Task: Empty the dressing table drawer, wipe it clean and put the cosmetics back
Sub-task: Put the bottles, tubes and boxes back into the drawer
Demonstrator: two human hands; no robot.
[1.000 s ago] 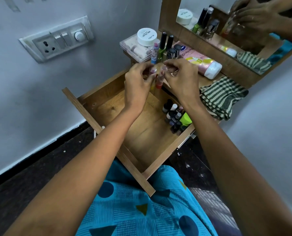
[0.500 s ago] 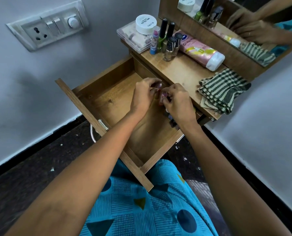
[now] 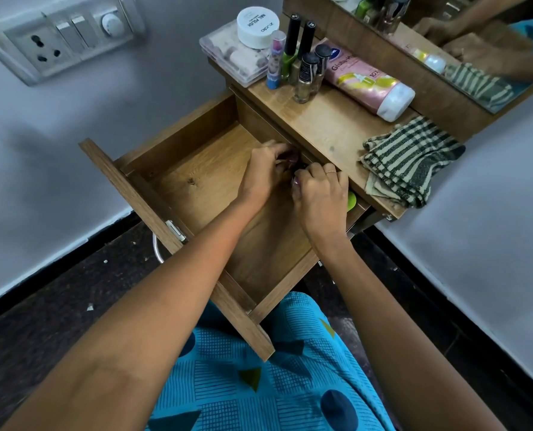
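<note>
The wooden drawer (image 3: 196, 181) is pulled out toward me, its left half bare. My left hand (image 3: 266, 172) and my right hand (image 3: 319, 194) are both down inside it at the back right, fingers curled round small nail polish bottles (image 3: 291, 157) that are mostly hidden. A green item (image 3: 351, 200) peeks out beside my right hand. On the table top stand nail polish bottles (image 3: 305, 73), a white jar (image 3: 257, 26) on a clear case (image 3: 228, 57), and a pink tube (image 3: 364, 82) lying flat.
A striped green cloth (image 3: 411, 160) lies folded at the table's right end. A mirror (image 3: 464, 42) runs behind the table top. A switch plate (image 3: 56, 38) is on the left wall. My blue patterned lap sits under the drawer front (image 3: 153, 219).
Both hands have come down from above the table edge into the drawer's back right corner, carrying the small bottles with them. The bottles seen earlier in the drawer are now hidden by my hands.
</note>
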